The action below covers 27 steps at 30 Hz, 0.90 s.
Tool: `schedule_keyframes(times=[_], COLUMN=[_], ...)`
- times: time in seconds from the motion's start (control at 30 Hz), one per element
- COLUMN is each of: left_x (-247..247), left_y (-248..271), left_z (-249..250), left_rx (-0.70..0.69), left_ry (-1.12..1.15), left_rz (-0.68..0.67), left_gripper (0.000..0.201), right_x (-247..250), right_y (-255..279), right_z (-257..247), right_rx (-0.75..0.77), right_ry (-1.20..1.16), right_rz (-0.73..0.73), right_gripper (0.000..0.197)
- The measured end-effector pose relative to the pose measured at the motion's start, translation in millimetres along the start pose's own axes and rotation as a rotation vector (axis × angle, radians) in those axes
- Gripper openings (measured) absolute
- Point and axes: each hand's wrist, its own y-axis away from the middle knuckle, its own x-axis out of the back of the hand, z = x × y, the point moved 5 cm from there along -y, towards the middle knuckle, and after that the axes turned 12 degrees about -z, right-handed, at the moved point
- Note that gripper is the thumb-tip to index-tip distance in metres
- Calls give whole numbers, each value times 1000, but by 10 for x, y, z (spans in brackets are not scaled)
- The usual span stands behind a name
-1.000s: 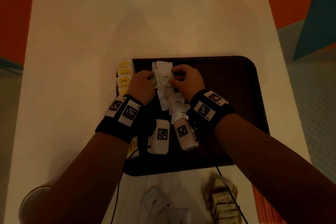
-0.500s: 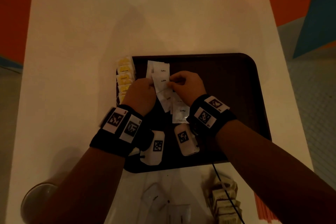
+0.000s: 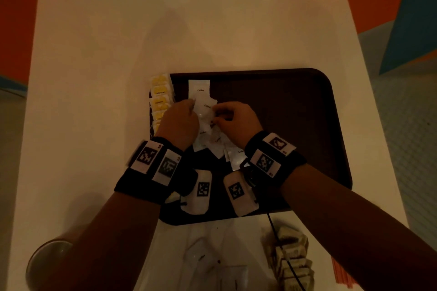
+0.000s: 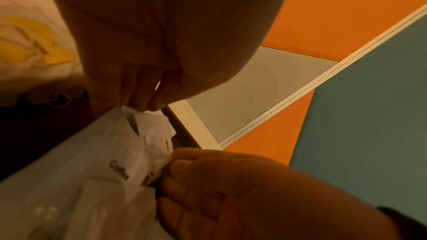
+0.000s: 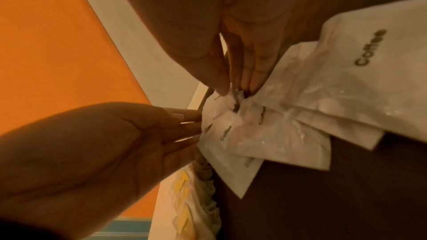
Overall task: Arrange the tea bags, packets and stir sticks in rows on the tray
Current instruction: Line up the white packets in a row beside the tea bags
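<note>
White coffee packets [image 3: 199, 89] lie in an overlapping column on the left part of the dark brown tray [image 3: 295, 111]. Yellow tea bags [image 3: 160, 98] form a column along the tray's left rim. Both hands sit on the packet column. My left hand [image 3: 192, 106] pinches the left edge of a coffee packet [image 4: 115, 163] between thumb and fingers [image 4: 138, 101]. My right hand [image 3: 216, 114] pinches the crumpled right edge of that packet [image 5: 233, 98]. In the right wrist view my left hand [image 5: 194, 125] meets the packets from the left. The lower packets [image 3: 218, 149] lie skewed.
On the white table [image 3: 94, 54] near me lie loose white packets [image 3: 203, 255], a heap of beige tea bags [image 3: 292, 262] and orange stir sticks [image 3: 340, 277]. A round metal object [image 3: 47, 260] sits at the near left corner. The tray's right half is bare.
One coffee packet now lies flat at the far end of the column. Both hands have drawn slightly toward me onto the packet behind it.
</note>
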Motion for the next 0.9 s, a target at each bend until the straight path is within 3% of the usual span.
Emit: schedule_keyframes(times=[0.27, 0.6, 0.9], left_x=[9, -37, -123], left_y=[-7, 139, 253], left_z=[50, 21, 40], left_rx=[-45, -65, -13], left_ry=[62, -5, 95], left_rz=[28, 27, 14], left_gripper=[30, 39, 40], right_x=[20, 32, -44], right_y=[-35, 95, 195], right_z=[-60, 23, 44], right_rx=[14, -83, -97], right_ry=[-204, -48, -160], right_rz=[19, -63, -54], right_gripper=[31, 28, 33])
